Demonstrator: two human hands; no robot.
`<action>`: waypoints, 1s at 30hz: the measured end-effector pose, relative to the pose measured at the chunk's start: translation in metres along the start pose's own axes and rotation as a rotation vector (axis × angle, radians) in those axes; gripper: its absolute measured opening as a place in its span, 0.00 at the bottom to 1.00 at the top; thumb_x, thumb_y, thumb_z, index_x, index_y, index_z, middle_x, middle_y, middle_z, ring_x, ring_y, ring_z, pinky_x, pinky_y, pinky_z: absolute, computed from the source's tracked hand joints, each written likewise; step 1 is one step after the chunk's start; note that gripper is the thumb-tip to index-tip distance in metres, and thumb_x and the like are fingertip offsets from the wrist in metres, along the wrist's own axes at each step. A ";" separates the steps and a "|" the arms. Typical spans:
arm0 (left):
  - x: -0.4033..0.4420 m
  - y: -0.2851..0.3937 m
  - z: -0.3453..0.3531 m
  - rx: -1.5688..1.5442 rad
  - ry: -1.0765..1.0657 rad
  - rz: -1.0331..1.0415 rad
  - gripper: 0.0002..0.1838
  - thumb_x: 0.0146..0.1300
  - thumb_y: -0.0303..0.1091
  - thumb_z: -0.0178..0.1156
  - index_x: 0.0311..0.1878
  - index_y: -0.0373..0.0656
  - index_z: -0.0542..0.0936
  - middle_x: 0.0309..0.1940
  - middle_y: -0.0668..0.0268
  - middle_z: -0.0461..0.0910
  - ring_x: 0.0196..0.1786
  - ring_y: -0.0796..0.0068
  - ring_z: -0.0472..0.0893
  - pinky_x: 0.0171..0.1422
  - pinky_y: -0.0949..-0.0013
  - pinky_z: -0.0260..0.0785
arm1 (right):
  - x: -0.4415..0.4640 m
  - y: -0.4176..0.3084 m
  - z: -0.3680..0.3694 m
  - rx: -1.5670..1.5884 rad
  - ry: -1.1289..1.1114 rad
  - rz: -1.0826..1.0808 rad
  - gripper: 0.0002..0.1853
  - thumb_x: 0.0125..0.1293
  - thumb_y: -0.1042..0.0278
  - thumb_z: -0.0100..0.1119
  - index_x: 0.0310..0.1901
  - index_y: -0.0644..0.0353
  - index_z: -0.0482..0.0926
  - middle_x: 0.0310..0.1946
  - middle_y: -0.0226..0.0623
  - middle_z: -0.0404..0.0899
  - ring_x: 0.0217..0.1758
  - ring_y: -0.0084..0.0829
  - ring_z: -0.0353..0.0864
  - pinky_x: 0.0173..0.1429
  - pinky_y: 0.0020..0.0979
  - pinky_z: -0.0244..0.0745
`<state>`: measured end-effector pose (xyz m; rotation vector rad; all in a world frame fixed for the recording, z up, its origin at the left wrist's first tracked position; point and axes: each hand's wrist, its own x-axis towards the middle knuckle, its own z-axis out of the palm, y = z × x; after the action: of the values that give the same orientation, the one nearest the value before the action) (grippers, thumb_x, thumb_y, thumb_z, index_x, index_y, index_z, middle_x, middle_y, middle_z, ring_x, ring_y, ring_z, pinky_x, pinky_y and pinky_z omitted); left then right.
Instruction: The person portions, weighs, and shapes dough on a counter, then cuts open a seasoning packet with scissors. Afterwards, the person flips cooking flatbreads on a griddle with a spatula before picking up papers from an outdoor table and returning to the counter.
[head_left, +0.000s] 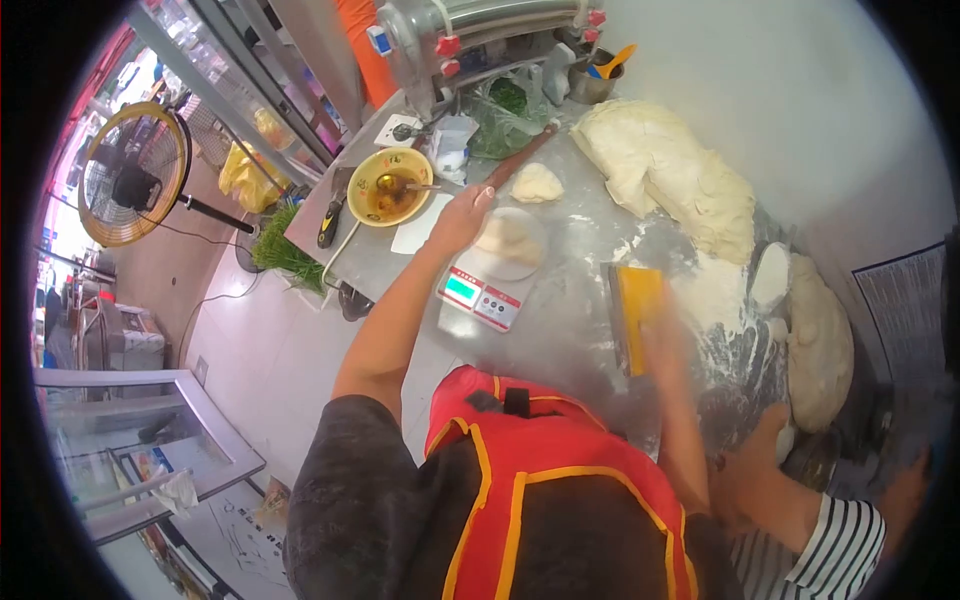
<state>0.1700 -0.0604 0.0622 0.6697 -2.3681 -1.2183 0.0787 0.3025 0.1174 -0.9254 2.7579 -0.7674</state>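
My left hand (465,217) is closed at the near end of a brown stick (522,158), above the kitchen scale (483,298). A pale piece of dough (508,240) rests on the scale's plate. Just beyond, a smaller dough lump (537,184) lies on the metal table (575,260). My right hand (660,325), blurred by motion, grips a yellow scraper (636,305) whose metal edge faces left. Farther back on the right is a large mass of dough (670,165), with loose flour (710,295) in front of it.
A yellow bowl (388,212) with brown liquid stands at the back left, near a plastic bag of greens (508,98). Behind is a metal machine (490,45). Another person's arm (765,485) reaches in at the lower right, near more dough (820,350). A fan (135,185) stands left.
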 end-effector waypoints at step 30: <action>0.017 -0.001 0.010 0.466 -0.522 0.375 0.30 0.47 0.38 0.68 0.55 0.43 0.72 0.51 0.57 0.73 0.57 0.57 0.71 0.62 0.61 0.62 | 0.009 -0.009 0.008 0.026 -0.011 0.049 0.38 0.60 0.74 0.52 0.70 0.43 0.48 0.41 0.58 0.77 0.41 0.56 0.78 0.43 0.45 0.72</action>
<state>0.1504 -0.0639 0.0583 0.0006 -3.0704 -0.7402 0.0787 0.2875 0.1157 -0.8515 2.7436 -0.7860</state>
